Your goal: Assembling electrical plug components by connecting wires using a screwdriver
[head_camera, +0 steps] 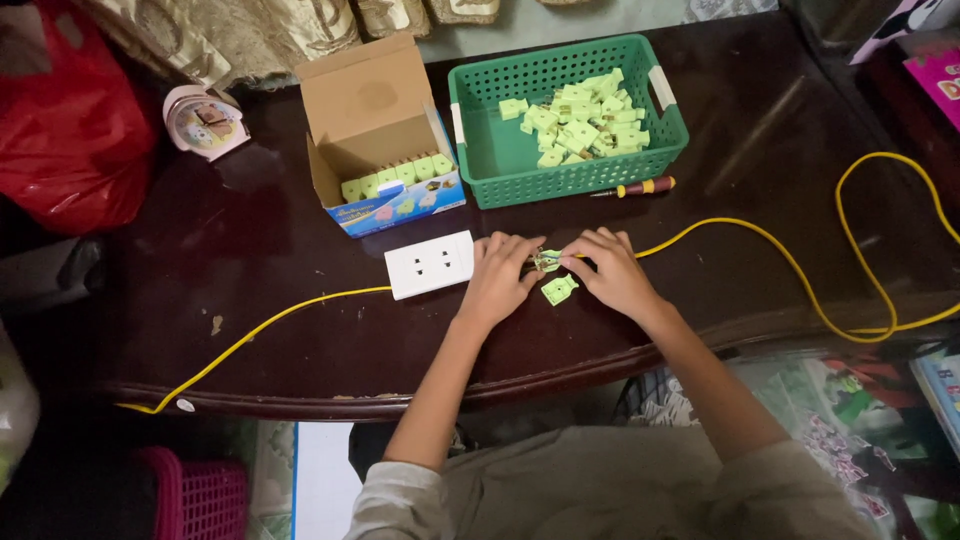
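Observation:
My left hand and my right hand meet over a small pale green plug part on the dark wooden table, both pinching it between fingertips. A yellow cable runs to this part from the right. A second pale green plug piece lies loose on the table just below my fingers. A white double socket block sits right beside my left hand, with another stretch of yellow cable leading off left.
A green plastic basket holds several pale green plug parts. An open cardboard box contains more. A screwdriver lies before the basket. A small clock, a red bag and a pink basket sit left.

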